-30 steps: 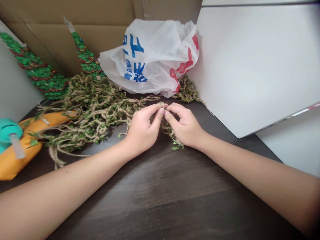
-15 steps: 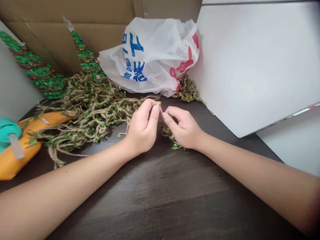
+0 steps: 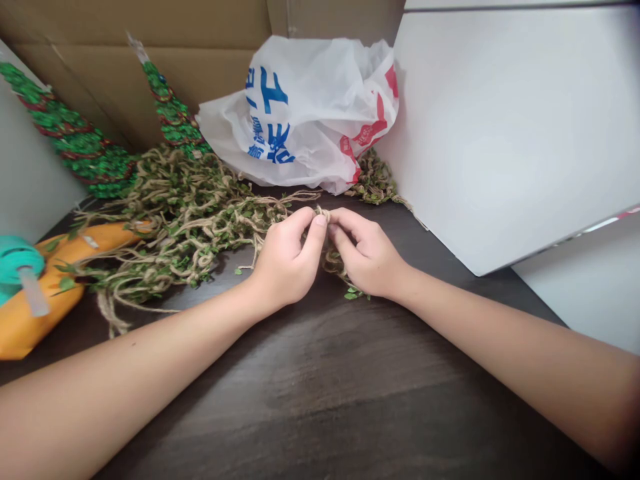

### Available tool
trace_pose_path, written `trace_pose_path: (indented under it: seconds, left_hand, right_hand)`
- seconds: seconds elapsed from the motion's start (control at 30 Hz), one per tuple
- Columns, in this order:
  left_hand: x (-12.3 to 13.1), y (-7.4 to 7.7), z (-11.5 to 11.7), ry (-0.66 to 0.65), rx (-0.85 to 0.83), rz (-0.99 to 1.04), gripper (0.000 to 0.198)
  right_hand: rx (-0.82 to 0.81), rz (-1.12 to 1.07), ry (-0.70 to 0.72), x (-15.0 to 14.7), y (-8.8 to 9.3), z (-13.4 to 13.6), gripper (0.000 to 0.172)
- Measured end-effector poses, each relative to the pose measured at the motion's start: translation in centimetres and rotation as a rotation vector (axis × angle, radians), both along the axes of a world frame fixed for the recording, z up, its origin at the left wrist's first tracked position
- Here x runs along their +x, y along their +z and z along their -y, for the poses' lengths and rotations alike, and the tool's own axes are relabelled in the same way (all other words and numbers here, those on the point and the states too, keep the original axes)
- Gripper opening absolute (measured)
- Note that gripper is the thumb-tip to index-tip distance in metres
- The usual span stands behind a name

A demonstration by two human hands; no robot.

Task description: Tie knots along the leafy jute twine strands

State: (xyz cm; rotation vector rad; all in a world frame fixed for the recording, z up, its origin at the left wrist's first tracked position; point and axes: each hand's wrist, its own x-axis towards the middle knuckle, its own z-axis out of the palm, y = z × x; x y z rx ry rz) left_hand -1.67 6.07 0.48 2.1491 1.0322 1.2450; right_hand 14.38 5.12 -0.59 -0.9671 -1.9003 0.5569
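Note:
My left hand (image 3: pixel 287 257) and my right hand (image 3: pixel 367 253) meet fingertip to fingertip over the dark wooden table (image 3: pixel 325 387). Both pinch a strand of jute twine with small green leaves (image 3: pixel 323 215) that runs from a tangled heap of the same leafy twine (image 3: pixel 185 220) on the left. A short bunch of the twine lies under and between my hands, with loose leaves (image 3: pixel 353 293) below my right palm.
A white plastic bag with blue and red print (image 3: pixel 305 110) sits at the back. A white board (image 3: pixel 510 127) leans on the right. Two green sequined cones (image 3: pixel 75 143) stand at the back left, and an orange and teal object (image 3: pixel 35 287) lies at the left edge. Brown cardboard (image 3: pixel 150 40) forms the backdrop.
Half a second ago my fingertips were slightly apart, left hand raised; now they have come together again on the twine strand. The rest has not moved.

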Motion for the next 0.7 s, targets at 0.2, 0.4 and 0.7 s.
trace_pose_path:
  seconds: [0.2,0.4,0.7]
  left_hand:
    - [0.08,0.04,0.0,0.045,0.032,-0.049,0.034]
    - [0.01,-0.11,-0.07,0.059,0.051,-0.061,0.034]
    - [0.07,-0.06,-0.02,0.084,0.043,-0.142,0.034]
  right_hand:
    - [0.023,-0.012,0.004,0.15,-0.05,-0.03,0.023]
    - [-0.024,0.037,-0.017,0.18,-0.01,-0.08,0.021]
    - [-0.09,-0.266,-0.085,0.18,0.25,0.26,0.02]
